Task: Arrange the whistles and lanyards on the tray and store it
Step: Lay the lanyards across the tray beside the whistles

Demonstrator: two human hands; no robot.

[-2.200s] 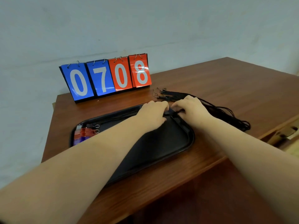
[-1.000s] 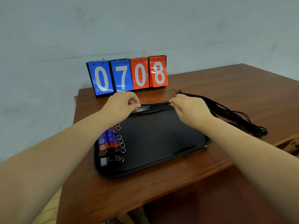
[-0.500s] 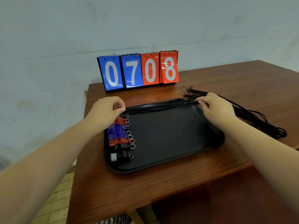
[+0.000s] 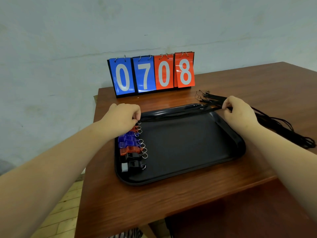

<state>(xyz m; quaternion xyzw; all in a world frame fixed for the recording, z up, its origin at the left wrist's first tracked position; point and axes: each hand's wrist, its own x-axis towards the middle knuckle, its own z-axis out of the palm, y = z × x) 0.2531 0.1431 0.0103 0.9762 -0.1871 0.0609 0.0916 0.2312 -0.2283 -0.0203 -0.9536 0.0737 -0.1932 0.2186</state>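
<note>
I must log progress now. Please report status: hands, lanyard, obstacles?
Left hand and right hand pinch one black cord lanyard, stretched along black plastic tray far edge. Coloured plastic whistles lined up left. Nothing in the way.

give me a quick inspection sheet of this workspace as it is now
surface: brown wooden table, black tray near its front edge
job's things: whistles in red, blue and black, lined up along the tray's left side; one black lanyard stretched along the tray's far edge; lanyard bundle on the table right of the tray
clutter: flip scoreboard reading 0708, behind the tray
hands: left hand pinching the lanyard's left end; right hand pinching its right end
cables: nothing seen
surroundings: pale wall; tiled floor at lower left
</note>
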